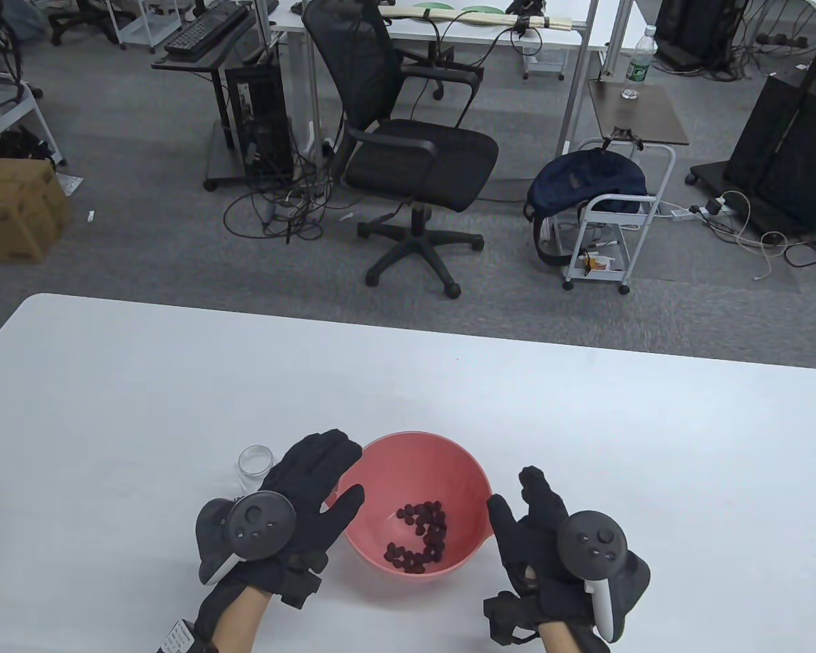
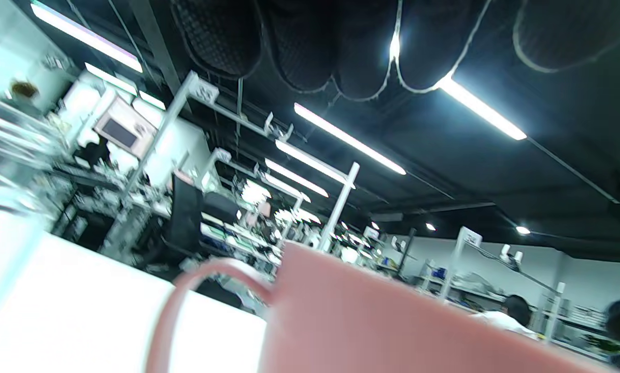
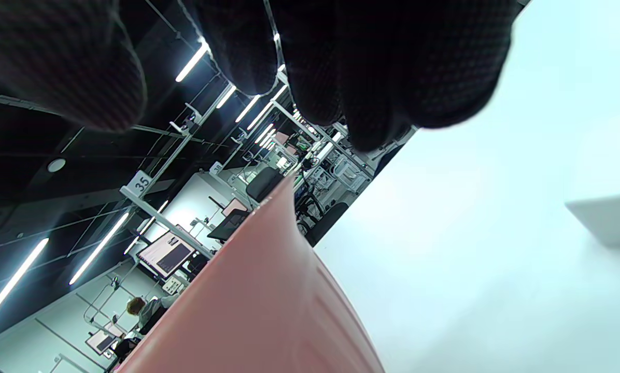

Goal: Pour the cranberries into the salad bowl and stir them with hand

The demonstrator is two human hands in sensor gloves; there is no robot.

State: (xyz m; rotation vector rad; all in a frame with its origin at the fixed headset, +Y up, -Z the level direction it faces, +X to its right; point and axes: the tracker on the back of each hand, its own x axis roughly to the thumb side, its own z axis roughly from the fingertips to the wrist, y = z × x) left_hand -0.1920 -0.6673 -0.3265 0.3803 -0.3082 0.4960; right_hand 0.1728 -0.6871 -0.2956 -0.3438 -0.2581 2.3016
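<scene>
A pink salad bowl (image 1: 449, 469) stands near the table's front edge, with dark cranberries (image 1: 421, 534) heaped in its bottom. My left hand (image 1: 313, 486) lies flat beside the bowl's left rim, fingers straight, holding nothing. To the right of the bowl my right hand (image 1: 527, 507) hovers with fingers relaxed and empty. A small empty glass jar (image 1: 255, 466) stands just left of my left hand. The bowl's pink wall (image 2: 372, 321) fills the lower left wrist view, with the jar (image 2: 4, 171) blurred at the left. In the right wrist view the bowl's side (image 3: 258, 300) rises under my fingers (image 3: 382, 67).
The white table (image 1: 143, 381) stretches wide around the bowl. Beyond its far edge are a black office chair (image 1: 408, 149), a cart with a blue bag (image 1: 591, 190) and a cardboard box (image 1: 13, 211) on the floor.
</scene>
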